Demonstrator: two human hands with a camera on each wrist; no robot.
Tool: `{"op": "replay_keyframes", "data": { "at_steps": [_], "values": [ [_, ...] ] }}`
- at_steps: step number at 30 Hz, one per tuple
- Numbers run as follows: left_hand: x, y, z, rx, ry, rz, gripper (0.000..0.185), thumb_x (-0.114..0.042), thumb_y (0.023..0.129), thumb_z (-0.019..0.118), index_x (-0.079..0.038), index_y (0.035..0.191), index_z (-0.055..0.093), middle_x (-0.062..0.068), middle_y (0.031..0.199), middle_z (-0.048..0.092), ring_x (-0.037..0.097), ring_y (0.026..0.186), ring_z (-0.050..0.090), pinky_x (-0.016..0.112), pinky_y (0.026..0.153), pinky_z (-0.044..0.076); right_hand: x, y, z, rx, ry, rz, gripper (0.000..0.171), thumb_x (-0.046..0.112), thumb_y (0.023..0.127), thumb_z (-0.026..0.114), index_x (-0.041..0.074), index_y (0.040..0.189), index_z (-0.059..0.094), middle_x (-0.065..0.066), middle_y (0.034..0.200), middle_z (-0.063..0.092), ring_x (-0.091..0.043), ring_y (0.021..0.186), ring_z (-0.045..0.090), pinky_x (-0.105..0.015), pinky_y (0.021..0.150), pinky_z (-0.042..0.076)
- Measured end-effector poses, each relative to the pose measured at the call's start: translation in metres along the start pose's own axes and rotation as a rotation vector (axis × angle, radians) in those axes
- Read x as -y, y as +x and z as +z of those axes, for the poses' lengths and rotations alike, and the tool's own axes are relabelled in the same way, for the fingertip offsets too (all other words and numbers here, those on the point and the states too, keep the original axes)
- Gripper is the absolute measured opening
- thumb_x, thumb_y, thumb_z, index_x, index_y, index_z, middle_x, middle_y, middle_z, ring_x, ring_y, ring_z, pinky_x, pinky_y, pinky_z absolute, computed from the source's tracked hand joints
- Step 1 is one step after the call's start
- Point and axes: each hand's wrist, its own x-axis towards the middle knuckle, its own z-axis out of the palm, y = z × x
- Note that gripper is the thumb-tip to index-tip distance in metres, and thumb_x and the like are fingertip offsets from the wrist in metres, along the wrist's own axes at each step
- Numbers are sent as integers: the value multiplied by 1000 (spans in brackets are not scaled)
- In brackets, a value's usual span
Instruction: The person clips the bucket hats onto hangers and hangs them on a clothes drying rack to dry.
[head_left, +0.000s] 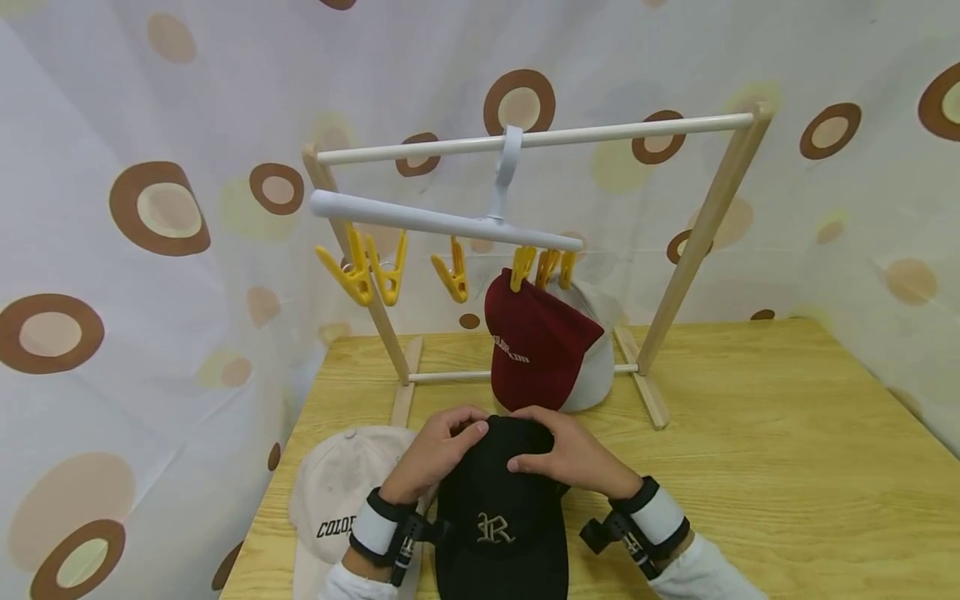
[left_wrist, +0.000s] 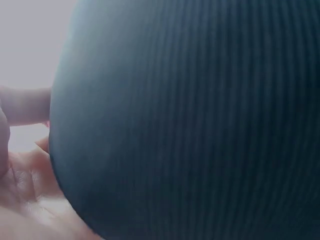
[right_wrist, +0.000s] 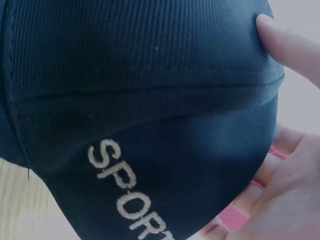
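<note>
We're seeing a dark ribbed fabric cap (left_wrist: 190, 125) filling nearly the whole frame, its fine vertical ribs running top to bottom and its rounded edge curving down the left side. The left hand (left_wrist: 22, 175) is sitting at the lower left, palm against the cap's edge, one fingertip (left_wrist: 27, 105) touching the cloth. Behind it we're getting only a pale, blurred background.

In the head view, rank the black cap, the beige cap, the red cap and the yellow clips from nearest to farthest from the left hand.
1. Black cap: held by the left hand.
2. Beige cap: on the table, just left of it.
3. Red cap: hanging behind, to the right.
4. Yellow clips: above, on the hanger.
</note>
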Motion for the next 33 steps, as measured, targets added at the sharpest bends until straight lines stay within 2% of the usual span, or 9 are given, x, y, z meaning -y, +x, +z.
{"op": "replay_keyframes", "data": {
  "at_steps": [6,11,15,18,22,27,33],
  "values": [
    [-4,-4,-9,58,1,22,27,-25,100,60,-8,118,69,15,115,69,15,95,61,31,84,51,6,-4,-3,12,25,-45,50,36,84,79,18,127,60,-2,117,66,-10,97,62,-27,84,52],
    [-13,-10,-16,144,-40,49,27,-23,97,64,-4,115,70,14,108,70,13,89,65,29,81,54,16,-7,-8,69,66,-100,32,30,83,81,17,106,63,0,100,64,-8,91,58,-26,83,49],
    [-24,-16,-19,191,-35,33,24,-23,95,67,-6,110,72,5,97,70,11,83,65,27,77,53,25,-10,-11,131,99,-121,24,26,81,82,15,93,64,1,89,63,-7,85,56,-24,78,49],
    [-33,-22,-19,218,-8,24,21,-23,94,67,-7,108,71,3,94,70,11,81,65,27,76,52,31,-13,-13,177,105,-136,19,25,82,81,16,90,67,2,85,65,-5,80,57,-24,72,51],
    [-42,-29,-18,233,19,27,18,-20,94,68,-7,105,71,7,96,70,10,80,65,26,75,52,37,-18,-15,226,108,-161,15,25,84,79,17,89,68,4,80,64,-2,74,56,-22,67,50],
    [-49,-34,-16,268,37,67,15,-18,95,66,-5,103,70,10,94,68,7,77,61,23,73,51,42,-21,-18,287,135,-211,13,24,87,76,13,87,68,3,75,58,1,70,51,-19,64,45],
    [-54,-39,-14,356,23,106,17,-21,98,62,-4,102,66,12,88,63,6,77,56,22,71,48,46,-25,-21,339,161,-250,16,24,89,74,10,87,66,0,73,53,1,71,50,-19,65,44]
  ]
}}
